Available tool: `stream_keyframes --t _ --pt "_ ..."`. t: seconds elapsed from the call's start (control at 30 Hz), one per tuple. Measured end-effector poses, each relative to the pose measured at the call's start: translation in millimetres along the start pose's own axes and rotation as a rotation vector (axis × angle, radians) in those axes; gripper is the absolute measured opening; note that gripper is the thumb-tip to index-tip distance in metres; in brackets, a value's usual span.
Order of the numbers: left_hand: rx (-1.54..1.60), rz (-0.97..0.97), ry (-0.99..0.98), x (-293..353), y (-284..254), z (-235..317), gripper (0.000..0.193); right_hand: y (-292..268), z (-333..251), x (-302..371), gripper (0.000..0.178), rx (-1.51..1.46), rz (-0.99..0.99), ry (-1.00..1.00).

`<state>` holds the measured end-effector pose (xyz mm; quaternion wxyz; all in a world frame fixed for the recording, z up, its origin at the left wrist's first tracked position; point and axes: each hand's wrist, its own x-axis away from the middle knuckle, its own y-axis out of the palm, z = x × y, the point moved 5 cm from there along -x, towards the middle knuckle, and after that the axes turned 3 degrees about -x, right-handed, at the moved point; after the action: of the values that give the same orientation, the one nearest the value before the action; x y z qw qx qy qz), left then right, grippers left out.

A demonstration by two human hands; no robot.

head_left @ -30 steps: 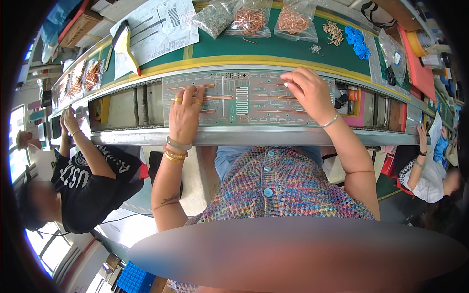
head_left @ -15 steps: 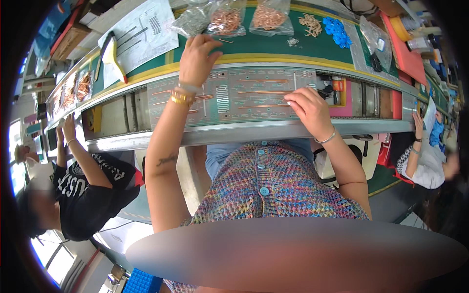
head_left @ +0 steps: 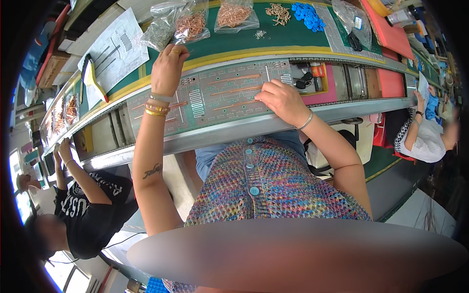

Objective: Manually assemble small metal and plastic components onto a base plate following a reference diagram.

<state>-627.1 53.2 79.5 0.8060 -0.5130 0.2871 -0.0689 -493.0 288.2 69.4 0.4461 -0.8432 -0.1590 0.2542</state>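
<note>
A long grey-green circuit board lies across the rails of the conveyor line. Several straight copper wires run along its face. Over the board's far left edge, my left hand is closed in a pinch. A short thin wire sticks out from its fingertips above the green mat. Toward the right part of the board, my right hand has its fingertips pressed together at the surface, by the end of a copper wire. Whatever they hold, if anything, is hidden.
Along the far mat are bags of silvery pieces and copper pieces, a tan pile and blue parts. A yellow-handled brush rests on a printed sheet. Co-workers sit left and right along the line.
My left hand has closed on a thin wire that lay on the mat. The whole scene has shifted left in view. My right hand stays at the board, its fingers closed.
</note>
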Motion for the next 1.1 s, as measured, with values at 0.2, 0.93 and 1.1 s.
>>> stream_keyframes --t 0.2,0.93,1.1 --pt "0.294 -0.104 -0.184 33.3 -18.2 5.5 0.013 2.6 -2.1 4.3 0.019 0.119 -0.038 -0.118" --pt "0.114 -0.096 -0.283 142.2 -66.0 -13.7 0.011 19.7 -47.6 21.3 0.023 -0.127 0.094 -0.037" --pt "0.031 -0.172 -0.218 141.3 -59.5 -14.2 0.011 24.9 -49.5 18.0 0.021 -0.119 0.085 -0.044"
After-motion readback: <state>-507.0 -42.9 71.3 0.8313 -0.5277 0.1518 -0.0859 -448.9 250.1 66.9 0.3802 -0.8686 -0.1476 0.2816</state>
